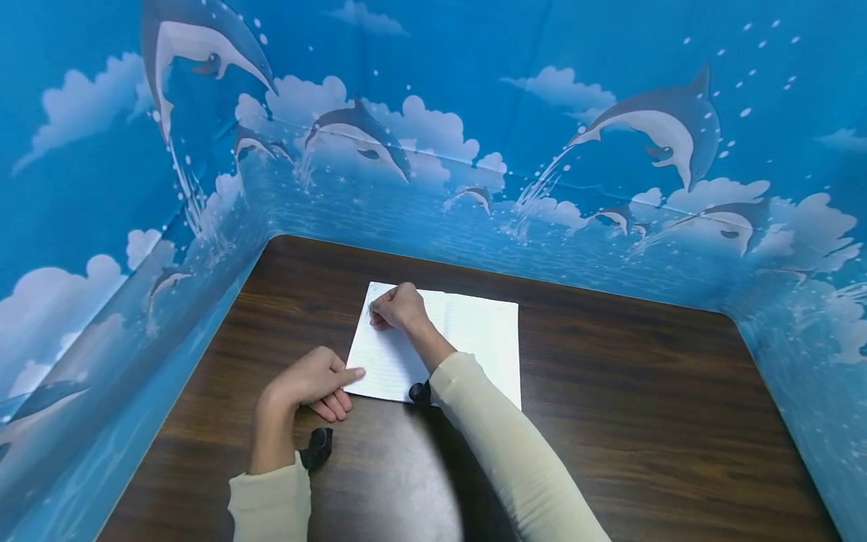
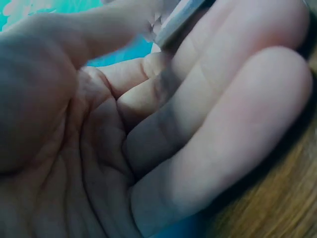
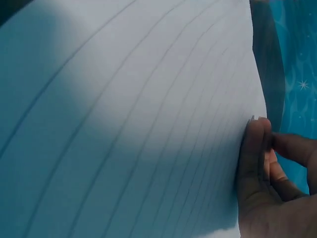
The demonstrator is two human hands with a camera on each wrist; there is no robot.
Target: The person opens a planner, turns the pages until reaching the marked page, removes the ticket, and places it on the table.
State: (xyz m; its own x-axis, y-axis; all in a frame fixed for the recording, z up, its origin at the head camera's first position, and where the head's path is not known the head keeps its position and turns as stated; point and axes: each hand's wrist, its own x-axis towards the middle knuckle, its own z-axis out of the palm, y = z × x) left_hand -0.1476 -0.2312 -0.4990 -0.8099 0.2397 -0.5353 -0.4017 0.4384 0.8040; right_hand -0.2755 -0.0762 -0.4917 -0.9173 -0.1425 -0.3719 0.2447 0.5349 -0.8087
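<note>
A white lined notebook (image 1: 482, 339) is lying open on a dark brown wooden table (image 1: 650, 399). The left hand (image 1: 308, 382) is holding its near left corner, the thumb resting on top of the page and the other fingers bending by the edge. The right hand (image 1: 401, 307) is pinching the left page near its far outer edge, fingertips close together. Cream sleeves (image 1: 518, 452) are covering both arms. Behind the table, a blue cloth (image 1: 433, 199) is showing leaping dolphins (image 1: 667, 124) and puffy clouds.
</note>
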